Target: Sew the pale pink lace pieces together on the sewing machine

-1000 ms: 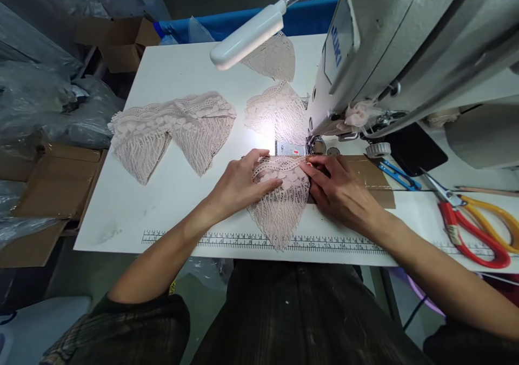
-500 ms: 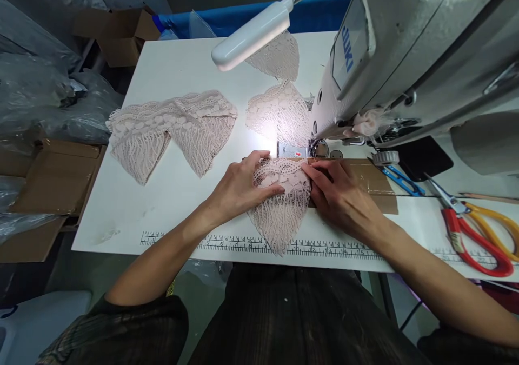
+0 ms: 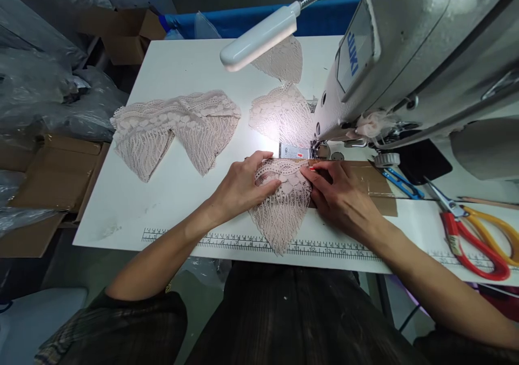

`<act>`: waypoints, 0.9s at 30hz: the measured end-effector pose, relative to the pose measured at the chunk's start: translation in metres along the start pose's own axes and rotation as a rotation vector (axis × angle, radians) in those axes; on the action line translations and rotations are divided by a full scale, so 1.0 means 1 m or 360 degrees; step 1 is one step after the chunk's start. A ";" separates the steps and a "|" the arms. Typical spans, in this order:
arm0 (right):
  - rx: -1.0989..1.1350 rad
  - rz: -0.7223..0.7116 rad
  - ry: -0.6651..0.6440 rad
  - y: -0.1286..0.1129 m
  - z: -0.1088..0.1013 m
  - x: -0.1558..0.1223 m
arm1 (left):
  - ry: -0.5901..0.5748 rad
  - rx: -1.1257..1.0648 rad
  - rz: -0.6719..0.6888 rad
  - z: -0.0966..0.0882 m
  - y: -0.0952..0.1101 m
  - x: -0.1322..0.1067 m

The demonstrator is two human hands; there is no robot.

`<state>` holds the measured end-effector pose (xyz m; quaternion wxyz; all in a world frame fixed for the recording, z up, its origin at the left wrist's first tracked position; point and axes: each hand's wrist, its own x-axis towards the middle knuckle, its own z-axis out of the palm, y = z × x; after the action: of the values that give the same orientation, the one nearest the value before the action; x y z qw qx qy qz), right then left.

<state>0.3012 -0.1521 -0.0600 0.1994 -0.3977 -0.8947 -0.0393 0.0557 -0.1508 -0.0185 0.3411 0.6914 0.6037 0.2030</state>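
Note:
A cream lace piece (image 3: 284,213), triangular with a scalloped top border, lies in front of the sewing machine's needle plate (image 3: 290,151), its point over the printed ruler. My left hand (image 3: 243,184) holds its left side, thumb on top of the lace and forefinger along the upper edge. At the upper right corner, my right hand (image 3: 336,192) pinches the lace between thumb and forefinger; a small red spot shows by these fingertips, too small to name. Behind the plate lies another lace piece (image 3: 279,111), reaching to the presser foot (image 3: 314,147).
A joined pair of lace triangles (image 3: 178,127) lies left on the white table (image 3: 121,208). The machine head (image 3: 365,84) and a lamp (image 3: 259,38) overhang. Brown tape-covered cardboard (image 3: 365,178), a blue cutter (image 3: 403,183) and red-and-yellow-handled scissors (image 3: 474,230) are on the right.
The view has shifted slightly. My left thumb has drawn back a little to the left on the lace, and a red spot now shows by my right fingertips.

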 end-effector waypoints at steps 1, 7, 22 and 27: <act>-0.0002 -0.0003 0.0004 0.000 0.000 0.000 | -0.0009 -0.0005 -0.0003 0.000 0.000 0.000; 0.0027 0.0015 0.0014 -0.001 -0.001 0.001 | 0.0004 -0.0020 0.0005 0.001 -0.002 0.000; 0.0430 0.0015 0.0059 0.010 -0.006 -0.007 | -0.0030 0.0042 0.0004 -0.003 0.001 0.000; 0.0426 0.0007 0.0040 0.010 -0.005 -0.009 | -0.0046 0.0047 -0.0008 -0.004 0.004 0.000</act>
<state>0.3152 -0.1526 -0.0601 0.2619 -0.3688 -0.8886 0.0760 0.0561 -0.1505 -0.0127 0.3400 0.6976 0.6035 0.1832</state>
